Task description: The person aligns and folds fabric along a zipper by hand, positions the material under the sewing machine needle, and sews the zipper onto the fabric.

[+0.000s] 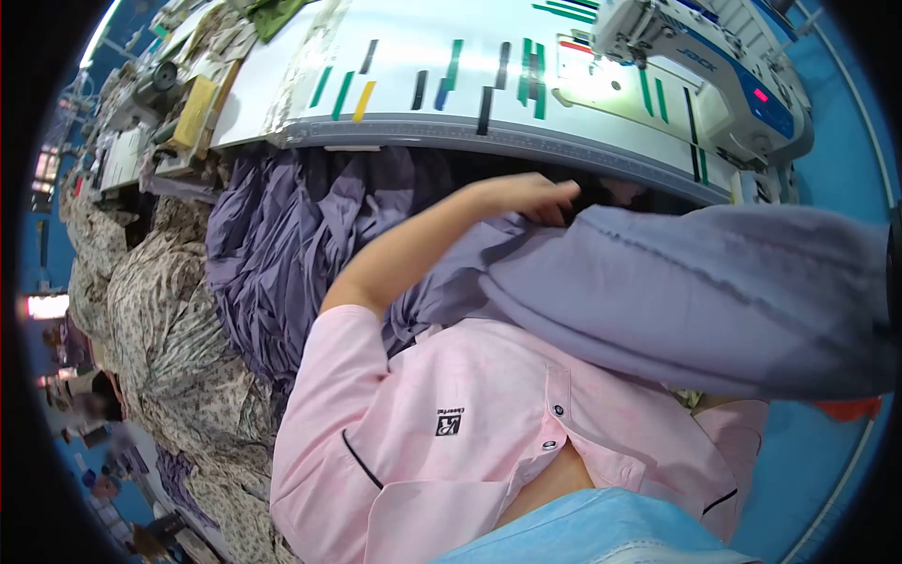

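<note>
My left hand (540, 197) is in front of the sewing table's edge, its fingers curled together and closed on the edge of a grey-purple cloth (658, 291). Slightly blurred, the cloth stretches from this hand across my chest to the right side of the view, with a gathered seam along it. My right hand is not visible; the raised cloth covers that side. More purple fabric (282, 244) hangs in folds below the table, left of my left forearm.
A white sewing machine (700, 75) stands at the right of the white table (404, 52), which carries green, black, blue and yellow tape strips. Floral fabric (169, 320) is heaped at the left. Another machine (146, 99) is at the far left.
</note>
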### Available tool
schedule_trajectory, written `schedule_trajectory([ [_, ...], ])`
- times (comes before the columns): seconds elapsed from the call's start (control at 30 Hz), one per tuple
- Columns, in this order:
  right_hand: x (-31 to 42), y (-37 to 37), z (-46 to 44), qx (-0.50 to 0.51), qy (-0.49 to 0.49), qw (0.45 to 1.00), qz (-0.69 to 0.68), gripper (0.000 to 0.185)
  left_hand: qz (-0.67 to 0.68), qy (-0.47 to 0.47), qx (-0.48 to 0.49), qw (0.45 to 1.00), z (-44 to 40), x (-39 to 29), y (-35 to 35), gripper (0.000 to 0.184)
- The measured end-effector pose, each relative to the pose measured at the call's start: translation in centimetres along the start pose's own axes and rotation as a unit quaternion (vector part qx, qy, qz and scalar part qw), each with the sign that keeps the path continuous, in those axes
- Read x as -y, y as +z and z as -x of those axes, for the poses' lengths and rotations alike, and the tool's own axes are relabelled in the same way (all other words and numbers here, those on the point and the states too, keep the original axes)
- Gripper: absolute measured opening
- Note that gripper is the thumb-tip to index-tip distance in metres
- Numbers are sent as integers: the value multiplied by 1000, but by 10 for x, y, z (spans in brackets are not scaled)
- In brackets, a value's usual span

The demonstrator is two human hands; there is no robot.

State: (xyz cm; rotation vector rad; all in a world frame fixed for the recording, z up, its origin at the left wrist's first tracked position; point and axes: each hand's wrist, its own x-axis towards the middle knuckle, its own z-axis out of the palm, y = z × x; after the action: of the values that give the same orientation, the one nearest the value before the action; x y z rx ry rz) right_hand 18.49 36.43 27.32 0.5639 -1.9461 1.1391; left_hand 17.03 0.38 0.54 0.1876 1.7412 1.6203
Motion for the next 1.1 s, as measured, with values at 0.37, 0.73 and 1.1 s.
schedule_trajectory([
  [0.37,-60,-54,46,-182,182,965,-52,27,261,297,-303,867,73,-49,4,30],
  [0.73,-150,30,135,-222,428,841,-244,36,2,568,-503,652,201,-94,-68,25],
  [1.1,-163,290,179,33,408,902,-135,22,-545,75,-681,483,95,13,-248,49],
])
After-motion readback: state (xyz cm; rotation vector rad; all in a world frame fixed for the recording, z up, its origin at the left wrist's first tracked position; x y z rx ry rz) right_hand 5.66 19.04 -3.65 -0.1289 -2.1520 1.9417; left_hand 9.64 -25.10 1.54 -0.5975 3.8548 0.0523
